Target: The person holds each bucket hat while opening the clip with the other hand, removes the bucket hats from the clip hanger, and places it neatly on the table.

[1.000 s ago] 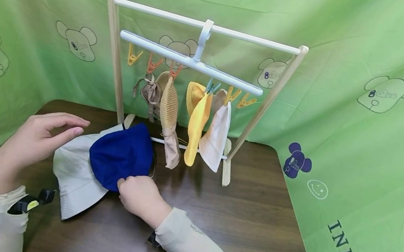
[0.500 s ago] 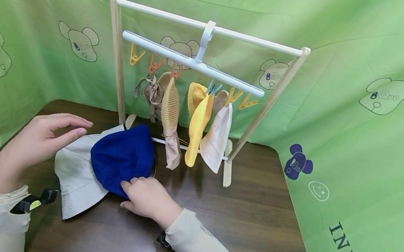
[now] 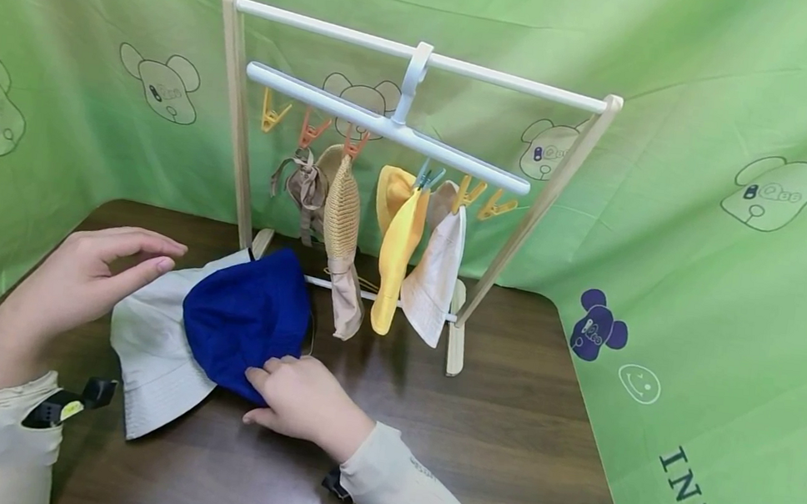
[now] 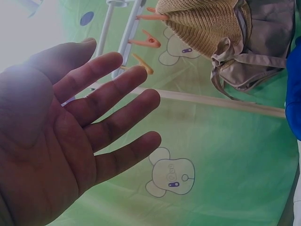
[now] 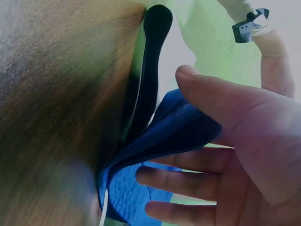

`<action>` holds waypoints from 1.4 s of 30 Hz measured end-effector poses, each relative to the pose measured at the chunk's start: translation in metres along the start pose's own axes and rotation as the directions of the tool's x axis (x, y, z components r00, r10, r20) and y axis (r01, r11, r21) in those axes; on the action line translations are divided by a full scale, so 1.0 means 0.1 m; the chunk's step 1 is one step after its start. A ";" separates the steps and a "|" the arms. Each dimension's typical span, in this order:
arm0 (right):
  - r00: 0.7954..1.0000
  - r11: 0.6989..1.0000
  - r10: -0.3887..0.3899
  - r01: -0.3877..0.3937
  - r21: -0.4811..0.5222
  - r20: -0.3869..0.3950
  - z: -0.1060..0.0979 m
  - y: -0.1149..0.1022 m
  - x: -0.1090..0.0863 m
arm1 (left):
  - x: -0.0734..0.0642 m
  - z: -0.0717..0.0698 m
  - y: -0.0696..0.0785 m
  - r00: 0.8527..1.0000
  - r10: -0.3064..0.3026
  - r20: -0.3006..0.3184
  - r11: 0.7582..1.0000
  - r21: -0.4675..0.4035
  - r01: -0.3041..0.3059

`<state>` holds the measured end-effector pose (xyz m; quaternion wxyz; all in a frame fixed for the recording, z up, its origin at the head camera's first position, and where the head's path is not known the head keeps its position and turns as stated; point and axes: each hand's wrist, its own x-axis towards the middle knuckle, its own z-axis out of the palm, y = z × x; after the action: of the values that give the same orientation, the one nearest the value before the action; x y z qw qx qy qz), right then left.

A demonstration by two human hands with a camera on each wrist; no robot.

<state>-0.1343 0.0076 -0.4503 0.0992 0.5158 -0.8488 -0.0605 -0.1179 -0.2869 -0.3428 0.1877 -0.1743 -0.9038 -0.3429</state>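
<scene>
Currently, the right hand [image 3: 305, 402] has its fingers straight and its thumb parted from them, gripping nothing, at about 4 o'clock from the blue hat [image 3: 240, 320] in the head view. Those fingers rest against the hat's edge. The right wrist view adds a detail that the head view hides: a flap of blue brim [image 5: 164, 134] stands between thumb and fingers. The left hand [image 3: 79, 271], at 9 o'clock, holds nothing; the left wrist view alone shows all five digits extended.

Two hats lie on the table [image 3: 511, 358]: the blue hat, and the pale grey hat [image 3: 159, 365] partly beneath it at 8 o'clock. The blue hat's rounded crown points toward 9 o'clock; its outline is nearly round, so its long axis cannot be told.

Between 1 and 2 o'clock stands one rack [image 3: 325, 26] carrying one hanger [image 3: 331, 102] with six clips [image 3: 273, 112]. Three clips hold one hat each: straw hat [image 3: 343, 211], yellow hat [image 3: 397, 260], white hat [image 3: 436, 277]. The left wrist view shows the straw hat's tied ribbon [image 4: 228, 52] more fully.
</scene>
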 end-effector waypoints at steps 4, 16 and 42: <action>1.000 1.000 -0.009 0.009 0.002 -0.020 0.00 0.01 -0.03 | 0.01 0.00 0.01 1.000 0.003 0.003 1.000 0.005 -0.003; 0.998 0.998 -0.070 0.070 0.005 0.010 0.00 0.03 -0.07 | 0.01 0.04 0.02 1.000 0.016 0.016 1.000 -0.009 -0.016; 0.990 0.990 -0.125 0.129 0.052 -0.070 -0.48 0.21 -0.25 | 0.02 0.10 0.03 0.997 0.065 0.031 0.998 -0.007 -0.065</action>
<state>-0.1300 0.0392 -0.4025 0.1088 0.5730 -0.8119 -0.0254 -0.1207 -0.2779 -0.3468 0.1842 -0.2092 -0.8994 -0.3366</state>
